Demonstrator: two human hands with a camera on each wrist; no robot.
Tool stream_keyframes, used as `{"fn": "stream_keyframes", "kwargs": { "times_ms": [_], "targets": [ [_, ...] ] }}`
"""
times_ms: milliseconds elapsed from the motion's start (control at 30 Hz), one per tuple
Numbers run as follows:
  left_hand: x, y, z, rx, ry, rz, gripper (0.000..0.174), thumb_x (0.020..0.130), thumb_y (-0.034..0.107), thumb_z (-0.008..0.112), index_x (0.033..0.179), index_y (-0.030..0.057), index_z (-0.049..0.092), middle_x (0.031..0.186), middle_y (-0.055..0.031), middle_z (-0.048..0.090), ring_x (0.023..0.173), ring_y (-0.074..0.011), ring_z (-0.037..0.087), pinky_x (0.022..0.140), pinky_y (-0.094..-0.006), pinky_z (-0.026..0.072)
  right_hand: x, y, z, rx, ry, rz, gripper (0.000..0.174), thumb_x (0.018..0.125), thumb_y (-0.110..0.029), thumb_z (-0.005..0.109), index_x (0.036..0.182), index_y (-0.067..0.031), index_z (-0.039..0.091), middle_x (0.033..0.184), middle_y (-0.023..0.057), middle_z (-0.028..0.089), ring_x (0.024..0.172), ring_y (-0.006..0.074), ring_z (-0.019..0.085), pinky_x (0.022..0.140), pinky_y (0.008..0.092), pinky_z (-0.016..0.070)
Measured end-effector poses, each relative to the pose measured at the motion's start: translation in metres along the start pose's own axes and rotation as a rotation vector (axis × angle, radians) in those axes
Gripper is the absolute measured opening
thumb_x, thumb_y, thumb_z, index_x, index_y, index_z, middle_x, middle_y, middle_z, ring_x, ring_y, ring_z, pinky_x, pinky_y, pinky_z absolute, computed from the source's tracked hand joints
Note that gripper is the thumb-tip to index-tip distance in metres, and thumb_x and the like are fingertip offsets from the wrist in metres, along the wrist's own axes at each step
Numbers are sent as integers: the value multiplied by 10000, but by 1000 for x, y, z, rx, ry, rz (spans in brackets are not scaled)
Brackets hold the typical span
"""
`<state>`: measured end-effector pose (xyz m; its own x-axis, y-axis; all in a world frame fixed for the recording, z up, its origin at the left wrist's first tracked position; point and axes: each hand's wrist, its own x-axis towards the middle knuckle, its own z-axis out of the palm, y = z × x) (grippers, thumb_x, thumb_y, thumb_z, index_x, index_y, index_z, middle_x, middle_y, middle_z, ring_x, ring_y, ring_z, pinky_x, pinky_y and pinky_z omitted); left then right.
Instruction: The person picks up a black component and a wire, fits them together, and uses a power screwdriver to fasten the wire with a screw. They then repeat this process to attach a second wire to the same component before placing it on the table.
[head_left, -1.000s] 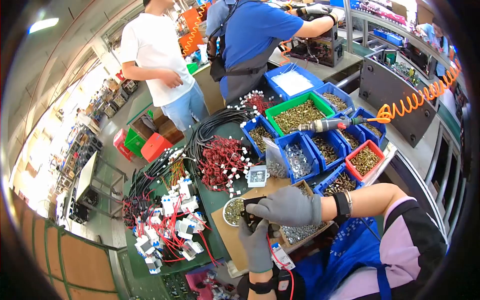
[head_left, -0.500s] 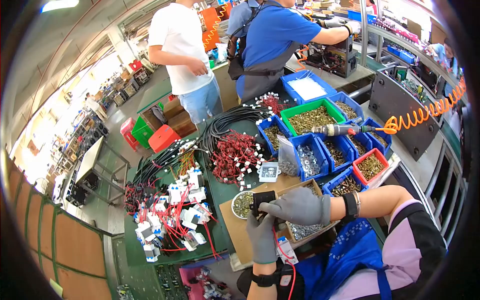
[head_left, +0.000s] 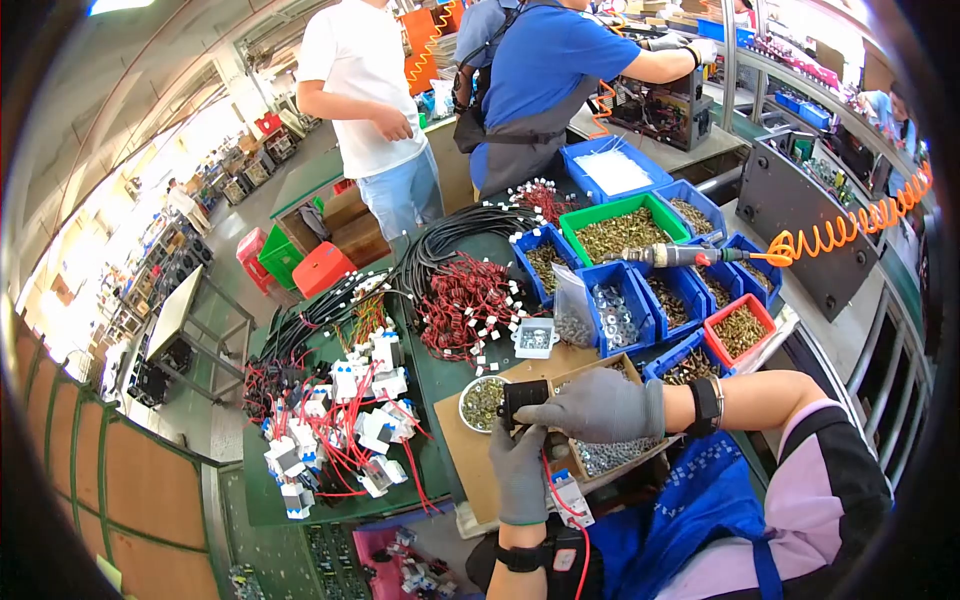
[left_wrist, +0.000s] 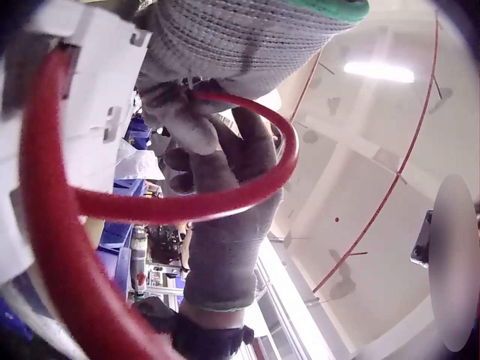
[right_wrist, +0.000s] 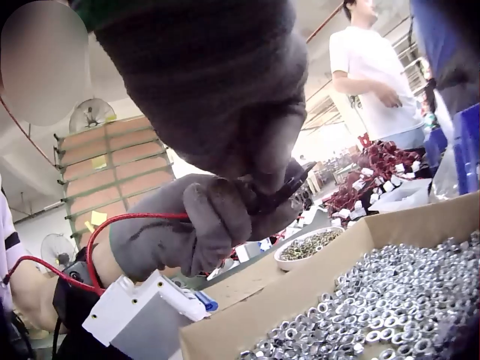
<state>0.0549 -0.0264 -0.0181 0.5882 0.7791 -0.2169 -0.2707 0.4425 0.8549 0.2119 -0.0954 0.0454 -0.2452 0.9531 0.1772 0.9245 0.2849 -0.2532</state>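
Note:
Both gloved hands meet over the cardboard in front of the person. The left hand (head_left: pixel 520 472) grips a small black ribbed block (head_left: pixel 527 396) from below. On its right side, the right hand (head_left: pixel 605 405) pinches the same block with thumb and fingers. A red wire (left_wrist: pixel 187 206) runs out of the left hand's grip to a white plastic box (right_wrist: pixel 146 319) with blue tabs, hanging beside the left wrist. Fingers hide much of the block and the wire's end. Just left of the block stands a round white bowl (head_left: pixel 463 421) of small brassy parts.
An open cardboard box (right_wrist: pixel 292 289) of metal nuts lies under the right hand. Beyond are blue bins, a green bin (head_left: pixel 567 232), a red bin (head_left: pixel 772 325) and an air screwdriver (head_left: pixel 670 255) on an orange coil. Wired white boxes (head_left: pixel 375 430) pile up at left.
The black block has turned in the hands, so its ribbed side now shows. Both hands stay together on it. The head view has shifted, moving the scene slightly right in the picture.

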Motion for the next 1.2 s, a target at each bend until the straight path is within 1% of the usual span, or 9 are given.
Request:
{"fn": "stream_keyframes", "kwargs": {
  "times_ms": [267,300,400,433,567,700,800,1067,1200],
  "targets": [
    [-10,14,-2,-71,84,11,288,887,-23,566,1172,-6,524,975,-131,651,624,-189,662,480,-260,532,16,3,-20,101,183,198,444,873,-187,621,1310,-195,542,763,131,660,670,347,660,576,468,506],
    [-12,17,-6,-75,104,14,289,884,-20,567,1169,-4,524,980,-130,647,624,-187,659,478,-259,531,22,3,-23,99,102,273,421,879,-191,613,1295,-183,551,752,154,658,685,363,660,619,497,504],
    [-11,20,-31,-23,207,80,274,881,-7,572,1153,0,534,962,-113,637,622,-178,650,475,-253,533,38,20,-4,115,120,223,426,880,-177,599,1303,-180,550,748,170,662,697,373,662,649,507,504],
    [-13,23,-35,-49,234,101,261,881,-6,570,1140,5,540,941,-96,627,615,-169,643,469,-246,529,43,19,-4,90,44,258,426,878,-156,581,1303,-173,552,791,171,677,737,378,672,666,512,505],
    [-16,28,-55,-41,305,133,262,886,2,593,1139,-4,529,956,-95,627,628,-178,655,496,-267,553,66,32,31,48,-10,193,446,844,-107,577,1286,-155,552,851,174,691,815,379,688,688,499,517],
    [-13,26,-60,-67,301,121,247,889,-1,589,1129,2,534,936,-88,628,625,-170,654,495,-261,562,90,28,40,-44,-216,222,429,822,-85,599,1246,-138,565,875,170,699,838,374,698,685,493,530],
    [-10,29,-54,-93,302,102,242,886,-4,587,1121,10,531,923,-82,622,612,-165,647,495,-257,563,99,32,55,-92,-243,212,499,819,-73,558,1310,-165,562,847,173,684,811,379,681,690,496,521],
    [-2,35,-47,-118,333,62,214,892,-13,588,1096,3,527,881,-94,629,599,-179,667,486,-264,571,113,35,69,-105,-295,213,359,825,-90,577,1175,-159,612,829,158,680,796,382,680,671,485,524],
    [-2,36,-45,-119,353,67,214,891,-13,588,1096,-3,526,877,-91,627,597,-176,664,481,-261,567,109,44,64,68,-194,296,322,820,-99,623,1142,-113,632,830,168,692,796,351,694,673,463,538]
  ]
}}
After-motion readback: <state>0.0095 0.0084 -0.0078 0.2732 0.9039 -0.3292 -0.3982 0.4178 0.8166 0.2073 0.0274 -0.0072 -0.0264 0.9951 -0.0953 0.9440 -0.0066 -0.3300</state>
